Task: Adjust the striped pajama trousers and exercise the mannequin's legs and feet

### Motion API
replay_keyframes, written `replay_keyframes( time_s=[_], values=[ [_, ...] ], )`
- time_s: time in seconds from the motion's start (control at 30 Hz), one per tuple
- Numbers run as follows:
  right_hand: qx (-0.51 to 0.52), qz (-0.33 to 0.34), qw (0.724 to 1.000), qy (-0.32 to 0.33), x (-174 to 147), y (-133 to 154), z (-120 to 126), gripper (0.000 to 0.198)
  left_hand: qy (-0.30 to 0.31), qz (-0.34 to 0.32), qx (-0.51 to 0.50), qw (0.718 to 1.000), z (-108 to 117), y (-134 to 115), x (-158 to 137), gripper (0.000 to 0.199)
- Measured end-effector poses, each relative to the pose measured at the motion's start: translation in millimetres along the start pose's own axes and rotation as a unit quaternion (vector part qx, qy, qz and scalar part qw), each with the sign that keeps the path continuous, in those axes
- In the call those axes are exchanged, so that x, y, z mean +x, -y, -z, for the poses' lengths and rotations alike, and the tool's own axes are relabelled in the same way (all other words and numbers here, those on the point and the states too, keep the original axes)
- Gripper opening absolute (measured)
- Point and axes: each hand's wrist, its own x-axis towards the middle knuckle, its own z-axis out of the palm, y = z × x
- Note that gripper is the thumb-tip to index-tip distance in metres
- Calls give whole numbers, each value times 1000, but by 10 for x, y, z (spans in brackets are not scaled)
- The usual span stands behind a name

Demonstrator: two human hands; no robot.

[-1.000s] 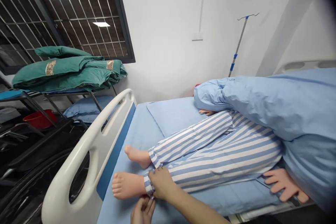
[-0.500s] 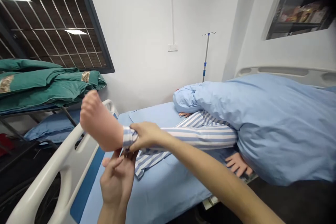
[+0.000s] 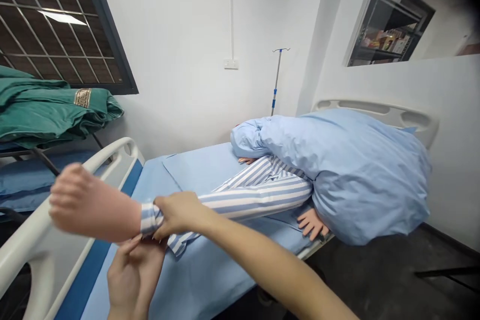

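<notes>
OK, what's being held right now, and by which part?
The raised leg, by its ankle end: the right hand grips it over the striped cuff; the left hand is beneath, its grip partly hidden.

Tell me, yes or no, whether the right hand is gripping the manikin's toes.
No, the right hand holds the striped trouser leg near its cuff, clear of the toes.

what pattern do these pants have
The pants have blue and white stripes, best seen in the head view.
</notes>
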Motion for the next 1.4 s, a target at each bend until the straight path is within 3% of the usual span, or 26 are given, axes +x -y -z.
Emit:
replay_keyframes(
  time_s=[0.13, 0.27, 0.4, 0.53, 0.7, 0.8, 1.0, 1.17, 1.3, 1.4],
  values=[
    [-38, -12, 998, 55, -30, 148, -870, 45, -126, 97, -63, 985, 924, 361, -9, 37],
    [-64, -13, 993, 96, -174, 152, -1686, 50, -150, 166, -98, 970, 1675, 800, -167, 37],
    [-87, -10, 993, 83, -212, 79, -2100, 54, -120, 175, -78, 974, 1924, 957, -271, 40],
    [-91, -7, 991, 99, -183, 75, -2081, 55, -93, 179, -84, 976, 1861, 917, -276, 42],
    [-81, 13, 993, 80, -215, 108, -1798, 52, -94, 154, -115, 977, 1645, 798, -275, 39],
    [-72, 29, 996, 41, -217, 116, -1401, 54, -83, 133, -136, 978, 1313, 611, -276, 34],
    [-16, 36, 999, -5, -257, 59, -6, 53, 23, -10, -73, 997, 74, 136, -323, 32],
    [84, 59, 993, -63, -443, -117, 1028, 43, 168, -45, -10, 985, -874, -83, -274, 30],
    [139, 92, 983, -74, -532, -218, 1356, 40, 215, -42, 23, 975, -1187, -129, -219, 29],
    [117, 80, 987, -81, -492, -191, 1275, 42, 208, -47, 30, 977, -1129, -109, -213, 28]
  ],
)
